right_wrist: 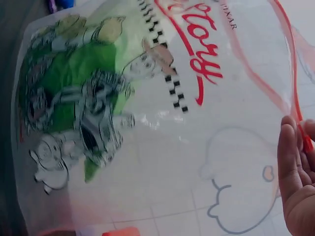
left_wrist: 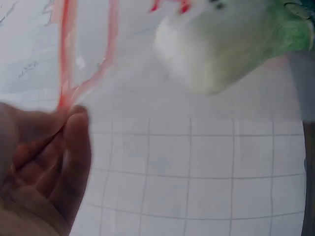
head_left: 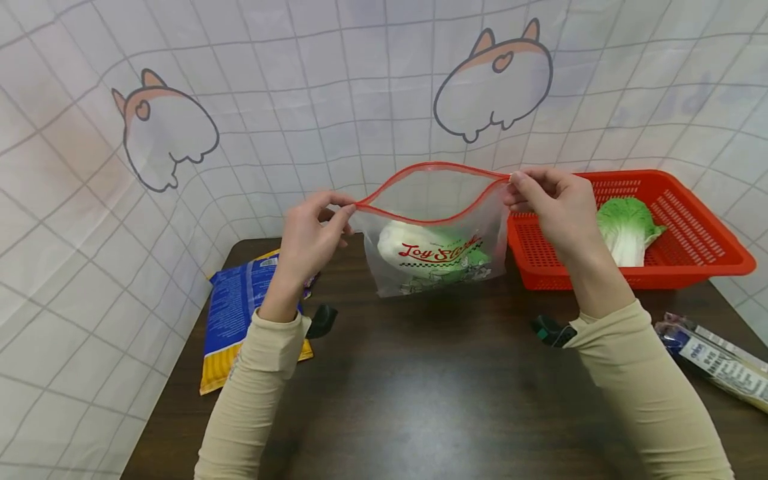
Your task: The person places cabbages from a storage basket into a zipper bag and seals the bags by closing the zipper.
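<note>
A clear zip bag [head_left: 384,280] with a red zip rim and a Toy Story print hangs between both hands, its mouth spread wide. Inside lies a leafy vegetable [head_left: 393,243], white at one end and green at the other, like a small Chinese cabbage. My left hand [head_left: 312,233] pinches the left corner of the rim between thumb and fingers. The right corner is pinched by my right hand [head_left: 558,203]. In the right wrist view the printed front of the bag [right_wrist: 162,128] shows, green leaves behind it.
At the right rear stands a red plastic basket [head_left: 720,257] holding another cabbage [head_left: 627,230]. A blue and yellow packet [head_left: 237,313] lies on the dark table [head_left: 414,400] at left. Long wrapped packages [head_left: 720,363] lie at the right edge. A white checked curtain [head_left: 372,100] hangs behind.
</note>
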The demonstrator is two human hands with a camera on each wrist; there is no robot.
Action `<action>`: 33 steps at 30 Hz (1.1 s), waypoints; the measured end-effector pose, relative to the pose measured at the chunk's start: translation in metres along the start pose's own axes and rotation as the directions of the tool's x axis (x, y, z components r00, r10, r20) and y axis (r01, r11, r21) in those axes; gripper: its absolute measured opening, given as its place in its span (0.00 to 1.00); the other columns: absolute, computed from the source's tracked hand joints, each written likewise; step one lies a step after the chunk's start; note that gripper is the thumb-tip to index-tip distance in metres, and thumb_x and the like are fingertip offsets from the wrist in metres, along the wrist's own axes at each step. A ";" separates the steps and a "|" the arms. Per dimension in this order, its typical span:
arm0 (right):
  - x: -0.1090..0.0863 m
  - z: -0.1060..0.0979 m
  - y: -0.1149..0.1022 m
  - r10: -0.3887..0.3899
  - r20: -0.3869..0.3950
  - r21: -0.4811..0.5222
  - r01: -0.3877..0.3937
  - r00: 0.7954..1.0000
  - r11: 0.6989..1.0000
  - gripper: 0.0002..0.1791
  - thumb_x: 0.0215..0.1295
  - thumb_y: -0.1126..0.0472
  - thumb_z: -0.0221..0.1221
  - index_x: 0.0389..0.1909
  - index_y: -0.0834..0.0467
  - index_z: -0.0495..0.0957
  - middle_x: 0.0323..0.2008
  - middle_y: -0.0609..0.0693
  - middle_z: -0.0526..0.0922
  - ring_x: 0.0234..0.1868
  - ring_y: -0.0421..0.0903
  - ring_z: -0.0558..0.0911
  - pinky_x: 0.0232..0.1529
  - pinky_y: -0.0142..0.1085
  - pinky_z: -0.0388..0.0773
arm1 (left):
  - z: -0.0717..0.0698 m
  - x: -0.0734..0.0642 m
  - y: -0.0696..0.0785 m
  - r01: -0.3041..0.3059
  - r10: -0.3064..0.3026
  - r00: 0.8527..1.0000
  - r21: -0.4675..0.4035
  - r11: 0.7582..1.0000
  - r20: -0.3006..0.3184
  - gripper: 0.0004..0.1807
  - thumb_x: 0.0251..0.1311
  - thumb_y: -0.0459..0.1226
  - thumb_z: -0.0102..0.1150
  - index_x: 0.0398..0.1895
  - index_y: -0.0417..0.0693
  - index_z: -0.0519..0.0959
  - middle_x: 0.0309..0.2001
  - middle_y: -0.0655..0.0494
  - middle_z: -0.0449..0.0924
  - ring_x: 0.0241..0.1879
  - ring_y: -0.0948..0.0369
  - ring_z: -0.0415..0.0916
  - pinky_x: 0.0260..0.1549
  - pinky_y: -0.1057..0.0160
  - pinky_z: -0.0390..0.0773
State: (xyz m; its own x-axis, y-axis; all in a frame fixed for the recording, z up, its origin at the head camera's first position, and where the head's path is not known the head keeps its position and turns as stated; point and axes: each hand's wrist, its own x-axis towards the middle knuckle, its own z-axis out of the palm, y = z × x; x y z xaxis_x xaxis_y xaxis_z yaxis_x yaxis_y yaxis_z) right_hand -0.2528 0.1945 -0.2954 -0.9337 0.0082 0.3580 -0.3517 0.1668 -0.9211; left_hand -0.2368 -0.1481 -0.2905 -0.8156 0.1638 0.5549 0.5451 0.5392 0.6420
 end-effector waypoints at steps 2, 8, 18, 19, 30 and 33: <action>0.000 0.000 -0.002 -0.010 -0.006 0.002 0.010 1.000 1.000 0.18 0.66 0.53 0.63 0.48 0.63 0.81 0.34 0.53 0.85 0.35 0.46 0.85 0.41 0.28 0.81 | 0.001 0.000 0.001 -0.011 0.011 0.999 -0.006 1.000 -0.050 0.07 0.68 0.35 0.58 0.42 0.41 0.83 0.32 0.49 0.81 0.20 0.59 0.79 0.18 0.64 0.79; -0.001 0.003 -0.007 -0.034 0.002 -0.052 0.034 0.999 0.998 0.18 0.67 0.53 0.62 0.47 0.64 0.81 0.33 0.52 0.85 0.35 0.45 0.85 0.41 0.28 0.80 | 0.004 -0.001 0.001 -0.075 0.085 0.985 0.071 0.995 -0.149 0.06 0.65 0.32 0.60 0.40 0.40 0.84 0.36 0.49 0.81 0.21 0.61 0.78 0.17 0.68 0.76; -0.004 0.010 -0.009 -0.020 -0.073 -0.133 0.010 0.997 0.991 0.19 0.68 0.51 0.60 0.47 0.62 0.81 0.33 0.49 0.85 0.34 0.41 0.85 0.40 0.25 0.80 | 0.011 -0.004 0.000 -0.034 0.086 0.953 0.179 0.983 -0.290 0.06 0.66 0.33 0.59 0.38 0.39 0.84 0.36 0.49 0.83 0.25 0.57 0.78 0.23 0.61 0.74; -0.004 0.011 -0.009 -0.026 -0.078 -0.142 0.015 0.997 0.990 0.19 0.68 0.51 0.60 0.47 0.63 0.81 0.33 0.49 0.85 0.34 0.41 0.85 0.40 0.25 0.80 | 0.011 -0.004 -0.001 -0.031 0.084 0.952 0.179 0.983 -0.295 0.06 0.66 0.32 0.59 0.38 0.39 0.84 0.36 0.49 0.83 0.26 0.56 0.78 0.24 0.60 0.74; -0.007 0.017 -0.004 -0.067 -0.090 -0.157 0.052 0.994 0.986 0.17 0.68 0.52 0.60 0.48 0.61 0.82 0.35 0.50 0.84 0.35 0.41 0.84 0.42 0.25 0.79 | 0.011 -0.006 -0.003 -0.014 0.029 0.982 0.080 0.997 -0.187 0.06 0.64 0.35 0.62 0.38 0.43 0.85 0.37 0.51 0.84 0.33 0.58 0.79 0.30 0.59 0.77; -0.006 0.017 -0.003 -0.041 -0.060 -0.052 0.038 0.997 0.998 0.17 0.68 0.53 0.60 0.49 0.61 0.81 0.38 0.53 0.83 0.38 0.44 0.84 0.43 0.26 0.79 | 0.009 -0.007 -0.003 -0.024 0.024 0.998 -0.001 1.000 -0.061 0.07 0.65 0.37 0.61 0.41 0.45 0.85 0.38 0.54 0.83 0.36 0.61 0.77 0.33 0.62 0.78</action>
State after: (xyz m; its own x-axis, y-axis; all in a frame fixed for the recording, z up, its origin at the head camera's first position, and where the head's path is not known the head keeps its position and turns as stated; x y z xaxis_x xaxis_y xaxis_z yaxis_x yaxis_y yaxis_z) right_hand -0.2478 0.1771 -0.2975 -0.9126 0.0604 0.4044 -0.3832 0.2185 -0.8974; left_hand -0.2347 -0.1430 -0.3011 -0.7887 0.1258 0.6018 0.5649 0.5343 0.6288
